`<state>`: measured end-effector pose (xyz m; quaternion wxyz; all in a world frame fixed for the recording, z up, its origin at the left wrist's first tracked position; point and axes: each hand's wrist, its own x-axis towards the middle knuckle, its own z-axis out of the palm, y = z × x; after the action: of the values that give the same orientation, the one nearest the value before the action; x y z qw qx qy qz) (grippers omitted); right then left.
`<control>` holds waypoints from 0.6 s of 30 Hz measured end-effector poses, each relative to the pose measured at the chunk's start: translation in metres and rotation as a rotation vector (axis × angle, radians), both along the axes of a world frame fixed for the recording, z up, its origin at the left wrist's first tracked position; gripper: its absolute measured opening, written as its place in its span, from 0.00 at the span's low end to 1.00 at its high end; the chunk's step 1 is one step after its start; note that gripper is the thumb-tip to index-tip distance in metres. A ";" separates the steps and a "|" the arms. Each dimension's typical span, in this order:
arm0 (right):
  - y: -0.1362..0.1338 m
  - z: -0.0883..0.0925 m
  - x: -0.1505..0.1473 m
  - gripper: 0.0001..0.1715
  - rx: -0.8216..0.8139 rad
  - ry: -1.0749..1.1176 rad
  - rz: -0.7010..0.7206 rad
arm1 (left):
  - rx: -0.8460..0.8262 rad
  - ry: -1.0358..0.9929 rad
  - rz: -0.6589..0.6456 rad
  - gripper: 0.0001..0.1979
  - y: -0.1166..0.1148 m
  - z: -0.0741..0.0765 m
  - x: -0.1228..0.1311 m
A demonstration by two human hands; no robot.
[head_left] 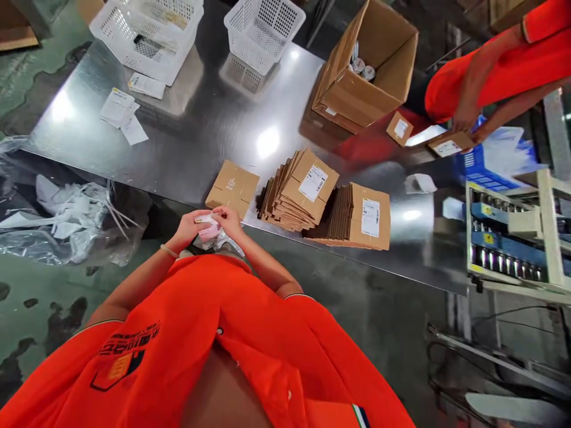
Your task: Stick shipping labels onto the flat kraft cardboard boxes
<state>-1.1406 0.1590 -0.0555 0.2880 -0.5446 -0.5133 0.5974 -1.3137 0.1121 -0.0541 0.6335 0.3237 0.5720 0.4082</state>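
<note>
My left hand (pixel 190 229) and my right hand (pixel 229 221) meet at the near edge of the steel table (pixel 187 139), both pinching a small pink-and-white packet (pixel 209 230). Crumpled clear plastic (pixel 218 242) hangs beneath them. Just ahead of my right hand lies a flat cardboard carton (pixel 232 189). Beyond it stand two stacks of flattened, labelled cartons (pixel 298 190) (pixel 363 218). A thin bracelet (pixel 169 251) circles my left wrist.
An open carton (pixel 366 74) holding metal cans stands at the far side, near white plastic baskets (pixel 263 32). A co-worker's hands (pixel 464 125) touch a small carton (pixel 450 143) at right. Papers (pixel 118 108) lie on the table. A plastic-filled bag (pixel 66 223) lies left; a machine (pixel 508 238) stands right.
</note>
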 end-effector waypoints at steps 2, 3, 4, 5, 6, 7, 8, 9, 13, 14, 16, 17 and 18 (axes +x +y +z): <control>-0.003 -0.002 0.005 0.07 0.018 -0.042 -0.004 | -0.010 0.021 -0.007 0.40 0.008 -0.003 0.004; -0.006 -0.003 0.007 0.06 0.048 -0.077 -0.012 | -0.020 0.025 -0.011 0.38 0.013 -0.005 0.006; -0.009 -0.003 0.011 0.05 0.090 -0.118 -0.025 | -0.028 0.030 -0.017 0.38 0.019 -0.007 0.008; -0.013 -0.003 0.014 0.03 0.137 -0.161 -0.038 | -0.035 0.040 -0.023 0.37 0.025 -0.010 0.011; -0.015 -0.003 0.017 0.04 0.184 -0.204 -0.048 | -0.042 0.053 -0.031 0.35 0.031 -0.014 0.013; -0.016 -0.003 0.021 0.05 0.228 -0.242 -0.055 | -0.050 0.065 -0.044 0.33 0.036 -0.017 0.016; -0.014 -0.003 0.025 0.07 0.266 -0.277 -0.068 | -0.063 0.077 -0.065 0.31 0.039 -0.020 0.018; -0.009 -0.003 0.030 0.08 0.297 -0.311 -0.092 | -0.083 0.083 -0.096 0.28 0.041 -0.024 0.020; 0.050 -0.003 0.050 0.06 0.336 -0.468 -0.238 | -0.206 -0.011 -0.244 0.26 0.033 -0.038 0.026; 0.071 -0.004 0.054 0.06 0.320 -0.510 -0.264 | -0.230 -0.047 -0.258 0.28 0.030 -0.041 0.028; 0.109 -0.008 0.061 0.05 0.274 -0.584 -0.291 | -0.253 -0.088 -0.253 0.29 0.026 -0.047 0.033; 0.125 -0.010 0.063 0.05 0.250 -0.616 -0.292 | -0.256 -0.086 -0.244 0.29 0.025 -0.050 0.034; 0.137 -0.012 0.064 0.05 0.228 -0.647 -0.285 | -0.257 -0.077 -0.236 0.29 0.025 -0.053 0.035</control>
<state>-1.0765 0.2960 -0.0678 0.2501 -0.7357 -0.5601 0.2872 -1.2786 0.1371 -0.1067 0.7347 0.2891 0.5528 0.2666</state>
